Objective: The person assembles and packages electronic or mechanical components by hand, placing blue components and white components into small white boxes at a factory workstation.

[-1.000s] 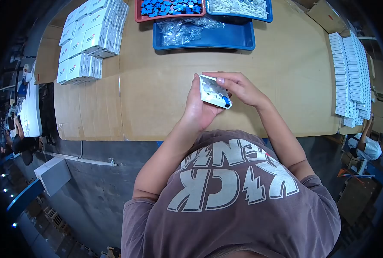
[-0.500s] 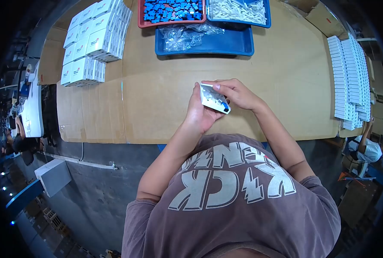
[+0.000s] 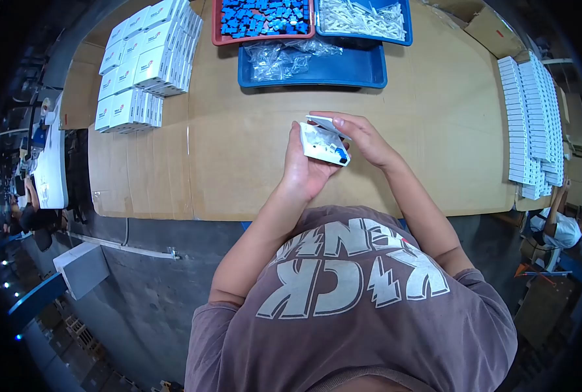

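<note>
A small white box (image 3: 314,151) lies in my left hand (image 3: 302,175), tilted, with my fingers wrapped round its left side and under it. Clear plastic bagging fills much of its inside, and a blue piece (image 3: 341,155) shows at the near right corner. The box lid (image 3: 319,121) stands raised over the far edge. My right hand (image 3: 367,140) grips this lid, thumb on the upper face and the other fingers partly hidden.
At the back are a red tray (image 3: 228,39) of blue parts, a blue tray (image 3: 406,32) of white parts and a blue tray (image 3: 246,80) with clear bags. White boxes are stacked left (image 3: 131,78) and right (image 3: 532,124). Other people work at both sides.
The lid has come into view above the box, lifted by my right hand. More of the box's inside shows. My left hand still holds the box in nearly the same place.
</note>
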Available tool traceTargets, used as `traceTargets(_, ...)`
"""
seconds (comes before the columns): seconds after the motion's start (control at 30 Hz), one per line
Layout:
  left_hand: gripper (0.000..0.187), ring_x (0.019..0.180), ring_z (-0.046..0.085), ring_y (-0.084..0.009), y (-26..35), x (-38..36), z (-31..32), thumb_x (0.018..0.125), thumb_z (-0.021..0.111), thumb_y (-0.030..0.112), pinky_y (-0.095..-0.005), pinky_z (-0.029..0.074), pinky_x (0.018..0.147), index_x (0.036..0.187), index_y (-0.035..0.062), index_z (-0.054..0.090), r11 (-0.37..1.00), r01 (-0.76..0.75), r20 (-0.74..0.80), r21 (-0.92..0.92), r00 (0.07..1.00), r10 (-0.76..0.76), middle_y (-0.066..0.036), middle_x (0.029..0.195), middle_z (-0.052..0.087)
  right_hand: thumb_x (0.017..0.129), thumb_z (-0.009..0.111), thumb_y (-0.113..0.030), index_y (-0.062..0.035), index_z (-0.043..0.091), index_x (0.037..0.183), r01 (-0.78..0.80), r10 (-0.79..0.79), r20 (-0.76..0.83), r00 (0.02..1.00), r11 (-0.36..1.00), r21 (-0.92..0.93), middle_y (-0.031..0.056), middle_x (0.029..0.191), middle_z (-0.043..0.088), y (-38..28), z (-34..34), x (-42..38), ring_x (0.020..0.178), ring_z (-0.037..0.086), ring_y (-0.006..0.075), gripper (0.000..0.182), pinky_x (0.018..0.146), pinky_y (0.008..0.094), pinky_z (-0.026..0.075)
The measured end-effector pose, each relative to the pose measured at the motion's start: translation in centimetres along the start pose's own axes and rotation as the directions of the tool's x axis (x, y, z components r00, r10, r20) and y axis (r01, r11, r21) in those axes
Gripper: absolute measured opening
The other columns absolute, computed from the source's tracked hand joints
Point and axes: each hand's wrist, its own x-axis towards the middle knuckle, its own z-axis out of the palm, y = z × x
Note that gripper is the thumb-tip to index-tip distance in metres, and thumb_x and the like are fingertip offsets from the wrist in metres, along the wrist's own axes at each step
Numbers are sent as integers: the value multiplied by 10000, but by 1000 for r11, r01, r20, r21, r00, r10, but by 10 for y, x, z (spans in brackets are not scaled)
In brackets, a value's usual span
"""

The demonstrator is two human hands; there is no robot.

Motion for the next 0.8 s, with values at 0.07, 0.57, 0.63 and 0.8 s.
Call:
traceTargets(0.07,747,1114,645,-347,0,-1,3,1074,196,683,-533,533,956,1441,96,478,1000,-13,-26,14,1000,14,-162,1295,618,1104,519,-321,-27,627,1428,19,-18,9,1000,1000,-19,109,1328,692,-1,4,-2,1184,636,168,450,1047,315,489)
traceTargets(0.57,669,1260,592,-323,-3,-7,10,1105,178,602,-558,509,1019,1462,113,463,993,44,-154,108,988,-27,-148,1383,576,1081,577,-234,-23,657,1393,87,-84,40,996,992,-94,99,1296,674,15,11,-10,1168,615,167,385,1038,311,467)
traceTargets(0.63,668,1256,594,-320,-4,-4,6,1107,176,598,-564,508,1016,1462,111,463,991,53,-165,121,986,-33,-150,1384,576,1078,555,-278,-19,635,1418,76,-69,64,996,990,-121,118,1366,653,15,9,-10,1201,608,191,434,1051,326,466)
traceTargets(0.8,668,1245,598,-314,-2,-7,6,1107,170,594,-578,501,1021,1467,109,457,983,81,-197,163,979,-48,-150,1376,580,1080,575,-218,-14,639,1411,24,-21,81,997,999,-39,105,1330,668,21,6,-9,1182,603,160,395,1043,307,463)
